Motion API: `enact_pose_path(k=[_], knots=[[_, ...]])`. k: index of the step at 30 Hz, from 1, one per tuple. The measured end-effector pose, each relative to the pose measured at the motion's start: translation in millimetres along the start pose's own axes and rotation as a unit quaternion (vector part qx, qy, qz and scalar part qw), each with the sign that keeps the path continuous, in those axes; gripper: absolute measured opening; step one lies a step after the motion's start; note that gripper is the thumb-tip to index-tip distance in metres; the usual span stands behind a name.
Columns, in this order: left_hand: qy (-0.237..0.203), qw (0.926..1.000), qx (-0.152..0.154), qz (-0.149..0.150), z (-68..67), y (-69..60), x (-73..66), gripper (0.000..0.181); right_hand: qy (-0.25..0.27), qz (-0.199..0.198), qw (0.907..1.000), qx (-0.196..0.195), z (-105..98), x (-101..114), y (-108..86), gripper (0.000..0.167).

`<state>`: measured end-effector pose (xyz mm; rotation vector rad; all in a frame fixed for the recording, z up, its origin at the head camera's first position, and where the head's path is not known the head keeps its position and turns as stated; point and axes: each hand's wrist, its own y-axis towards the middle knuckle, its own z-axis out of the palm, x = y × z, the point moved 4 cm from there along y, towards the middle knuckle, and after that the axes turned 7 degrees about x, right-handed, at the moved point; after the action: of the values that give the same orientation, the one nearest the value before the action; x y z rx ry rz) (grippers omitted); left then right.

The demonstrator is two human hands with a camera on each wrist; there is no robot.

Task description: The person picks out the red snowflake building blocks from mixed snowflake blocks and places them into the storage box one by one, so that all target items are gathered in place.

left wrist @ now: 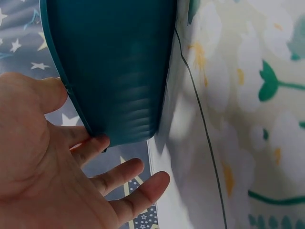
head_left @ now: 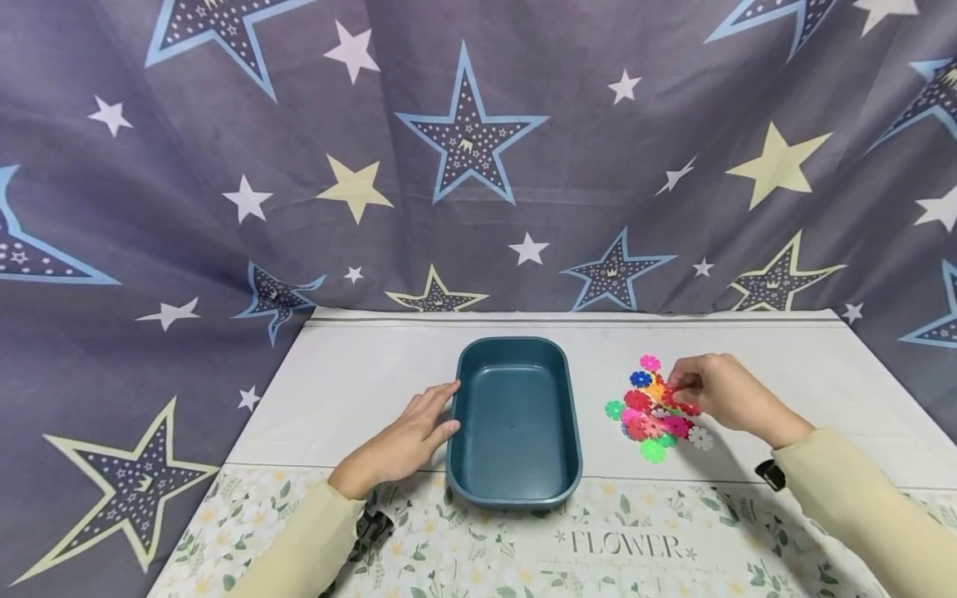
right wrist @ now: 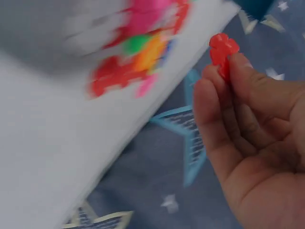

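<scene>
A dark teal rectangular plastic tray (head_left: 514, 490) stands in the middle of the table. My left hand (head_left: 399, 440) touches its left side with the thumb and fingertips, the fingers loosely extended, and the left wrist view shows the last two fingers apart from the tray wall (left wrist: 114, 95). To the right of the tray lies a loose pile of flower-shaped plastic discs (head_left: 649, 426) in red, pink, green, blue, orange and white. Above the pile's right side, my right hand (head_left: 718, 390) pinches a red flower-shaped disc (right wrist: 222, 50) between thumb and forefinger.
A white cloth with a flower-printed front band (head_left: 628, 544) covers the table. Behind it hangs a grey curtain (head_left: 419, 241) with stars. Each wrist wears a black strap, the right one (head_left: 770, 475) beside the sleeve.
</scene>
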<state>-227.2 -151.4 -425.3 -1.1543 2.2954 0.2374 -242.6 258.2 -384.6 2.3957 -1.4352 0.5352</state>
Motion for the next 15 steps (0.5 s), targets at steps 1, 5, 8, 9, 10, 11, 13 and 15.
enact_pose_path(k=[1,5,8,9,10,11,13,15], knots=[[0.0,1.0,0.0,-0.002,0.3,0.0,0.5,0.06,0.003,-0.011,0.9999,-0.003,-1,9,2.4,0.018],[0.003,0.9999,0.005,-0.01,1.4,0.2,1.9,0.06,-0.007,-0.063,0.9979,-0.009,-1,43,12.2,0.02],[0.004,0.9999,0.008,-0.013,1.3,0.2,1.6,0.061,-0.015,-0.127,0.9918,-0.005,2,66,21.7,0.022],[0.004,0.9999,0.008,-0.013,1.1,-0.1,1.4,0.061,-0.014,-0.149,0.9887,0.0,5,73,25.5,0.022],[0.005,0.9999,0.008,-0.014,0.9,-0.3,1.3,0.061,-0.01,-0.17,0.9854,0.009,7,80,29.2,0.022],[0.003,0.9999,0.007,-0.011,0.8,-0.5,1.0,0.061,-0.003,-0.186,0.9823,0.02,11,87,32.8,0.022],[0.002,0.9999,0.006,-0.009,0.4,-0.8,0.2,0.061,0.009,-0.218,0.9748,0.045,19,102,40.0,0.02],[0.0,1.0,0.003,-0.003,0.0,-1.0,-0.6,0.061,0.015,-0.245,0.9666,0.075,30,116,47.3,0.018]])
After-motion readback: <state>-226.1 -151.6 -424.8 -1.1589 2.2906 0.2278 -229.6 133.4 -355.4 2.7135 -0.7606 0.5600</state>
